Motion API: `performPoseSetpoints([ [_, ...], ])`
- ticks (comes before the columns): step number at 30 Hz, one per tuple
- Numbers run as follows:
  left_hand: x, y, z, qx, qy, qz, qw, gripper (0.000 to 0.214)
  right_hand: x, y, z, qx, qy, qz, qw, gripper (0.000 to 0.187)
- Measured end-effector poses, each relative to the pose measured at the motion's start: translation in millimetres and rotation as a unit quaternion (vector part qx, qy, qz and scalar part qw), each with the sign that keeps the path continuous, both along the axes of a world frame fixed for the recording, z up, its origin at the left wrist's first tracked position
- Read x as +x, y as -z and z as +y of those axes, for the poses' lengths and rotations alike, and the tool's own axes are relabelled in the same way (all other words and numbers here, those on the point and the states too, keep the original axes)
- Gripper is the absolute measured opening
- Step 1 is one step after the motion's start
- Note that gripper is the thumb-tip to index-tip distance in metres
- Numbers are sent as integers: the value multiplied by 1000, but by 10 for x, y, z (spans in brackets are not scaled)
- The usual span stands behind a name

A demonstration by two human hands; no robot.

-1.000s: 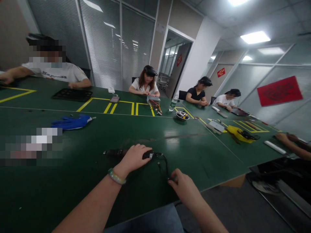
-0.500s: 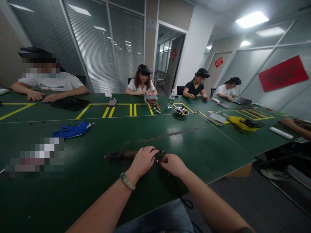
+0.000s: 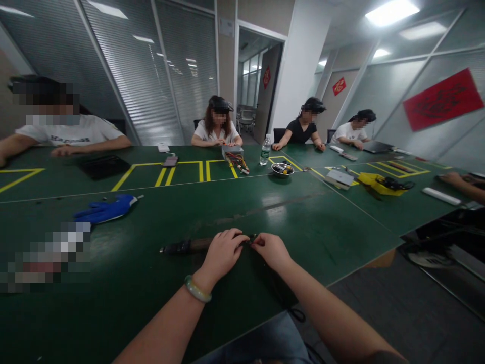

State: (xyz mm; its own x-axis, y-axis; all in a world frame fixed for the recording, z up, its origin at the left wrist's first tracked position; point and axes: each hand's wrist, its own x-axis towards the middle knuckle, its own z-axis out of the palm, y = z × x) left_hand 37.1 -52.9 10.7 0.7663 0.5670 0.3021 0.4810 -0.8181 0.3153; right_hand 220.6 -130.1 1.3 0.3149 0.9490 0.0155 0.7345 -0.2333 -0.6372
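A long dark tool with a brownish handle (image 3: 189, 245) lies on the green table (image 3: 151, 298) in front of me. My left hand (image 3: 223, 251), a pale green bangle on its wrist, is closed over the tool's right end. My right hand (image 3: 271, 248) meets it from the right, fingers pinched on a small dark part at that same end. What exactly the fingertips hold is hidden between the two hands. A dark cable hangs below the table edge by my lap (image 3: 297, 316).
A blue glove (image 3: 104, 210) lies to the left. Further back are a metal bowl (image 3: 282, 169), a water bottle (image 3: 264, 150), a wired box (image 3: 234, 154) and a yellow tray (image 3: 379, 183). Several people sit round the far side; another person's hand (image 3: 454, 179) rests at right.
My right hand rose from the cable near the table edge and joined my left hand at the tool's right end. The view shifted slightly; the hands have closed together.
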Motion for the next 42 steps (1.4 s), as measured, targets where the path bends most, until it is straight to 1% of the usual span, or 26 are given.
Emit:
performPoseSetpoints([
  [5,-6,9,12,-8,-5,5,1000,33,-52,-33,37,53,-31,-84,995,6],
  [7,-9,12,17,-11,-4,3,1000,33,-66,-23,32,66,-34,-92,993,8],
  [11,-12,9,28,-19,1,1,1000,33,-81,17,18,92,-33,-77,992,7],
  [18,-21,17,43,-16,4,-3,1000,34,-73,96,23,91,-3,-21,996,7],
  [24,-17,48,35,-4,-4,-10,1000,34,-53,133,22,106,19,2,994,4],
  [30,-19,26,31,-5,2,-13,1000,35,-41,136,45,99,11,10,995,5],
  [34,-23,13,22,-7,-4,-9,1000,35,-28,121,45,96,0,-12,995,5],
  [38,-22,28,30,-11,-7,-7,1000,35,-46,114,43,103,-12,-21,994,2],
  [42,-15,49,44,-17,-8,-9,1000,35,-68,125,52,96,-5,-22,995,3],
])
